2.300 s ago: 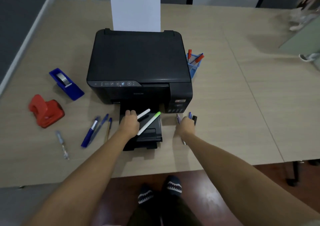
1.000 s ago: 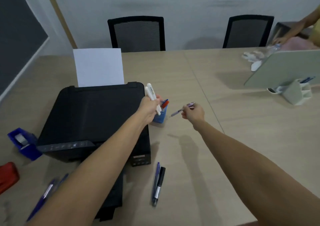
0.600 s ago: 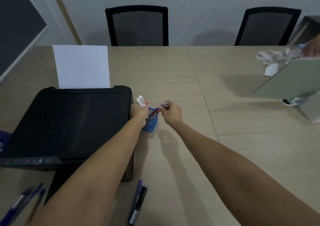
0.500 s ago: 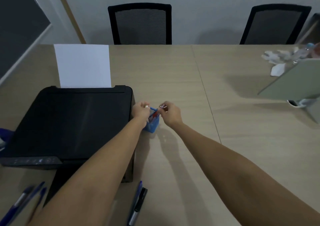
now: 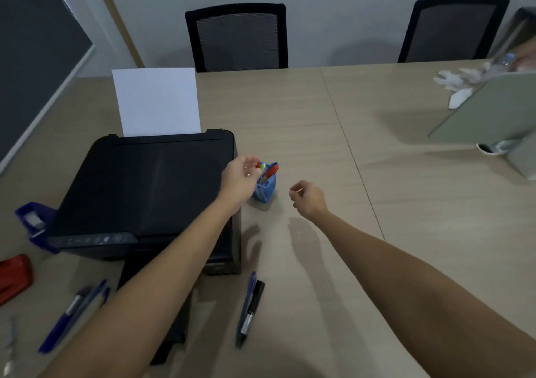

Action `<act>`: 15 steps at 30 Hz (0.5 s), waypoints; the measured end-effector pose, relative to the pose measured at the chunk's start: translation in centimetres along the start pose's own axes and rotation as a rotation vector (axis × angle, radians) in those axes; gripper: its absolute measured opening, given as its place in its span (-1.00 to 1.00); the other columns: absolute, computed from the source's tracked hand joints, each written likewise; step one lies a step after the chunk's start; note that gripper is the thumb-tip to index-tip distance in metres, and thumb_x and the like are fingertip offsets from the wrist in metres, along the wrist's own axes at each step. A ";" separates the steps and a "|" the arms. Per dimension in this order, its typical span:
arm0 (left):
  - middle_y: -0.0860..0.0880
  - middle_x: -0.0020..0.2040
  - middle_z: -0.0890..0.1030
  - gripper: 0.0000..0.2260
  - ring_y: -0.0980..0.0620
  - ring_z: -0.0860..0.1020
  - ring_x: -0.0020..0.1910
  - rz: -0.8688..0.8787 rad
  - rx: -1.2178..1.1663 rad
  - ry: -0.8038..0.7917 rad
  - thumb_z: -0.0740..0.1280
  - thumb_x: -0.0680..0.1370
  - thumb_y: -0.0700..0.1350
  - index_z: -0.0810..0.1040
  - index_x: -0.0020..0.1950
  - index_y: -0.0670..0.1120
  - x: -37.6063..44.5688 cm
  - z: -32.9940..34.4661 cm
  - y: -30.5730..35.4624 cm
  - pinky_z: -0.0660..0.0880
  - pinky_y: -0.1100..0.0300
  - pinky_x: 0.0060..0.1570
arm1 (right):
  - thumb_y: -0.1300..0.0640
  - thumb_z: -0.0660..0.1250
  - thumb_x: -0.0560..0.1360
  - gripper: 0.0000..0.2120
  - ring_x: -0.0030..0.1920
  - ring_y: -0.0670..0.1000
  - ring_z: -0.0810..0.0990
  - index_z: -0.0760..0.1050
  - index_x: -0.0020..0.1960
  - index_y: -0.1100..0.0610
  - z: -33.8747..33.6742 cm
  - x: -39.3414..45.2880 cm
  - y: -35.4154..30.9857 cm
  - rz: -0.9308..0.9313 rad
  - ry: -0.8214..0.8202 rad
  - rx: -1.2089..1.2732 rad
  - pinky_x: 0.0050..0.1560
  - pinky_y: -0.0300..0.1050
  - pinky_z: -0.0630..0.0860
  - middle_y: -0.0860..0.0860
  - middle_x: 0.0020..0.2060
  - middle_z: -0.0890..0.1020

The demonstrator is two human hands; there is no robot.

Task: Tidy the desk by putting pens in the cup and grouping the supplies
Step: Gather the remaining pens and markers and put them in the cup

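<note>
A small blue pen cup stands on the desk just right of the black printer, with red and green pen tips sticking out. My left hand hovers right beside the cup's left rim, fingers apart and holding nothing. My right hand is a short way right of the cup, fingers loosely curled and empty. A blue pen and a black marker lie side by side on the desk near me. Several blue pens lie at lower left.
A blue tape dispenser and a red hole punch sit left of the printer. White paper stands in its feed. Two black chairs face the far edge. A grey stand and white cloth occupy the right side.
Both hands carried pens from the desk's front to the cup and dropped them in. They have since let go and drawn back from the cup, the right hand moving rightward.
</note>
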State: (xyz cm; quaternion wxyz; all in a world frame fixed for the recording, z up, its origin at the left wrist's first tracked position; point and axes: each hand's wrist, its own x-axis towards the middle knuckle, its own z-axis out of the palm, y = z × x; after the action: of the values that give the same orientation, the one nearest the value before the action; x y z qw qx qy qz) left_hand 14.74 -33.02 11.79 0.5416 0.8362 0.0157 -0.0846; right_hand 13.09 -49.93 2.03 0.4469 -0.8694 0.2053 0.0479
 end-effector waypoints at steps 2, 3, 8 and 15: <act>-0.08 0.17 0.62 -0.78 0.00 0.59 0.16 0.059 0.033 -0.143 0.32 0.53 -0.25 0.55 0.16 -0.13 -3.2 -1.5 -0.8 0.52 0.18 0.15 | 0.19 0.31 0.47 -0.93 -0.13 0.21 0.70 0.53 -0.17 0.07 0.5 -2.7 1.7 0.061 -0.020 -0.001 -0.04 0.05 0.61 0.11 -0.26 0.65; -0.09 0.12 0.63 -0.80 -0.03 0.61 0.12 0.073 0.046 -0.213 0.35 0.51 -0.25 0.57 0.12 -0.13 -4.8 -2.3 -1.5 0.54 0.14 0.17 | 0.20 0.31 0.47 -0.93 -0.15 0.21 0.71 0.54 -0.18 0.09 0.9 -4.1 2.6 0.095 -0.034 -0.003 -0.07 0.04 0.61 0.11 -0.28 0.65; -0.12 -0.21 0.63 -0.92 0.02 0.64 -0.29 -0.050 0.106 -0.577 0.28 0.54 -0.29 0.54 -0.02 -0.18 -12.5 -4.6 -7.1 0.57 0.28 -0.26 | 0.18 0.35 0.45 -0.94 -0.12 0.19 0.70 0.59 -0.19 0.10 3.7 -9.9 7.0 0.241 -0.064 -0.040 0.00 0.11 0.63 0.19 -0.20 0.72; -0.08 -0.19 0.64 -0.82 -0.04 0.62 -0.15 -0.312 0.420 -0.468 0.25 0.53 -0.27 0.51 -0.23 -0.06 -16.3 -3.0 -19.2 0.55 0.10 -0.02 | 0.00 0.43 0.41 -0.75 -0.09 0.19 0.69 0.46 -0.38 0.05 9.5 -16.2 6.9 0.303 -0.114 -0.095 0.01 0.08 0.63 0.14 -0.21 0.70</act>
State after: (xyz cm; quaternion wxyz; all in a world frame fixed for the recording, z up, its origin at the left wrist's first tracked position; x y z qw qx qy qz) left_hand -3.20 -21.31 -1.79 0.3272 0.8749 0.0011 -0.3570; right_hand -3.50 -40.84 -4.50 0.4038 -0.8445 0.3061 0.1736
